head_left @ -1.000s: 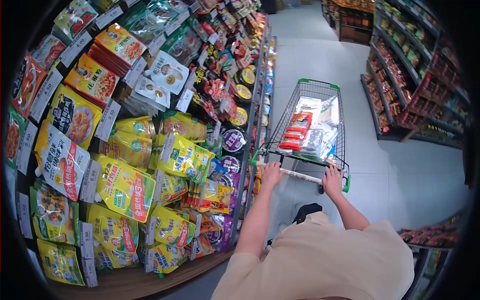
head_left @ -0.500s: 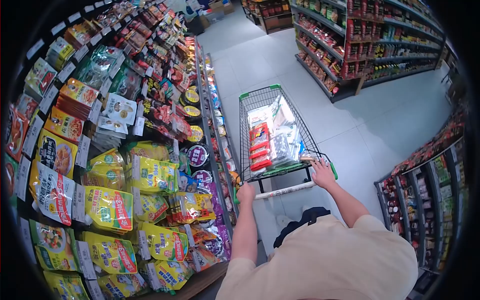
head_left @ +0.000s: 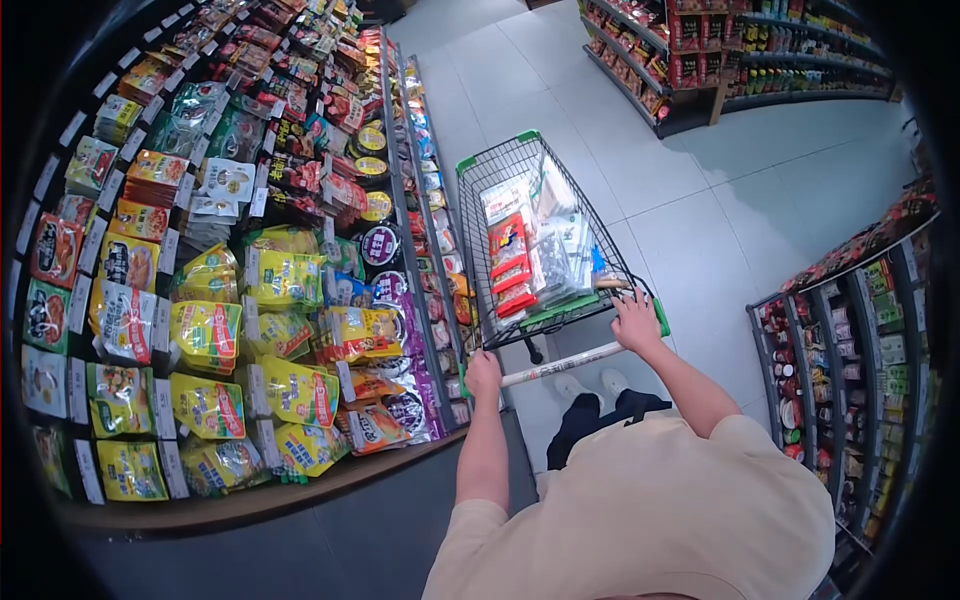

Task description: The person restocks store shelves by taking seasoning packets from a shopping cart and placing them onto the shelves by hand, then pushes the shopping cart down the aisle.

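Note:
A shopping cart (head_left: 520, 143) with a black wire basket and green corners stands in front of me. My left hand (head_left: 484, 372) is closed around the left end of its pale handle (head_left: 565, 362). At the right end, my right hand (head_left: 637, 320) lies over the handle, its fingers bent toward the basket's rear rim. In the basket are red packets (head_left: 508, 262), a clear bag with dark contents (head_left: 552, 262) and white packages (head_left: 556, 190). A small brownish item (head_left: 608, 283) shows by my right fingertips, too partly hidden to name.
Along the left runs a slanted display (head_left: 250, 508) of seasoning pouches (head_left: 205, 335), close to the cart's left side. Shelving (head_left: 690, 55) stands ahead on the right, and another shelf (head_left: 840, 370) is at my right. Pale floor tiles (head_left: 670, 215) lie between.
The cart and both hands sit slightly higher and farther left in view. More floor shows below the display, and my shoes have come into sight. Both hands stay on the cart.

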Demonstrator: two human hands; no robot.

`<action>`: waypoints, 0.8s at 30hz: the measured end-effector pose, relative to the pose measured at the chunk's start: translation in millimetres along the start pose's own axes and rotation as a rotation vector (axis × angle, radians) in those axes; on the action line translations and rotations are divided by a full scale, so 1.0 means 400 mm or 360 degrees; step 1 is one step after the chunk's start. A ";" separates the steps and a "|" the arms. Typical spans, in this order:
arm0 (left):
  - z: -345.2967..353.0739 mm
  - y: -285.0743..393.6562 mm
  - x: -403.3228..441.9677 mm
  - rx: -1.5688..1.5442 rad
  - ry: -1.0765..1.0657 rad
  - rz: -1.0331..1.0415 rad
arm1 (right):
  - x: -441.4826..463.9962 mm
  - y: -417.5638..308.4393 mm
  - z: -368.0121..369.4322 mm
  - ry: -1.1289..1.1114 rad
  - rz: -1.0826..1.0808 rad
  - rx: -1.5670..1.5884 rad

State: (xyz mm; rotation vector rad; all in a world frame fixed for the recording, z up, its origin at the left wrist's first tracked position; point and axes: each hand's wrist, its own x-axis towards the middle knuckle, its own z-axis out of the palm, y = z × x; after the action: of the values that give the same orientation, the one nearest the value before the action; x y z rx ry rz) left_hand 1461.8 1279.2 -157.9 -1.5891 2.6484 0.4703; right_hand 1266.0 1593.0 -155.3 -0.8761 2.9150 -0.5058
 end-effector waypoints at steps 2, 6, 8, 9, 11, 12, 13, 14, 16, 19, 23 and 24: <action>0.025 -0.016 -0.062 0.0102 0.0075 0.0381 | -0.052 0.029 -0.007 -0.0033 -0.0020 -0.0006; 0.056 -0.038 -0.167 -0.0060 0.0582 0.1147 | -0.144 0.088 -0.020 -0.0082 -0.0038 0.0005; 0.068 -0.057 -0.221 -0.0167 0.0678 0.1155 | -0.196 0.098 -0.028 -0.0150 -0.0037 -0.0046; 0.074 -0.067 -0.249 -0.0245 0.0479 0.0990 | -0.221 0.107 -0.032 -0.0139 -0.0041 -0.0041; 0.091 -0.090 -0.306 -0.0367 0.0322 0.0821 | -0.272 0.124 -0.041 -0.0172 -0.0024 -0.0036; 0.099 -0.098 -0.334 -0.0363 0.0334 0.0821 | -0.300 0.132 -0.043 -0.0164 -0.0031 -0.0029; 0.106 -0.107 -0.361 -0.0382 0.0299 0.0771 | -0.328 0.142 -0.049 -0.0165 -0.0033 -0.0028; 0.117 -0.134 -0.382 -0.0410 0.0260 0.0731 | -0.366 0.138 -0.046 -0.0160 -0.0024 -0.0035; 0.146 -0.170 -0.431 -0.0475 0.0284 0.0750 | -0.427 0.150 -0.049 -0.0176 -0.0016 -0.0057; 0.171 -0.211 -0.525 -0.0541 0.0314 0.0723 | -0.535 0.170 -0.048 -0.0146 -0.0007 -0.0078; 0.151 -0.252 -0.679 -0.0493 0.0299 0.0693 | -0.694 0.175 -0.059 -0.0189 0.0031 -0.0061; 0.158 -0.271 -0.704 -0.0509 0.0301 0.0690 | -0.733 0.177 -0.054 -0.0184 0.0026 -0.0076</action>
State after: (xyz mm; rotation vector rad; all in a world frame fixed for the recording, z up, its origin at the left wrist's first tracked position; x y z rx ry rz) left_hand 1682.8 1490.3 -197.6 -1.1500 3.2109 0.8305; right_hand 1471.2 1814.8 -169.7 -0.8557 2.8375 -0.3723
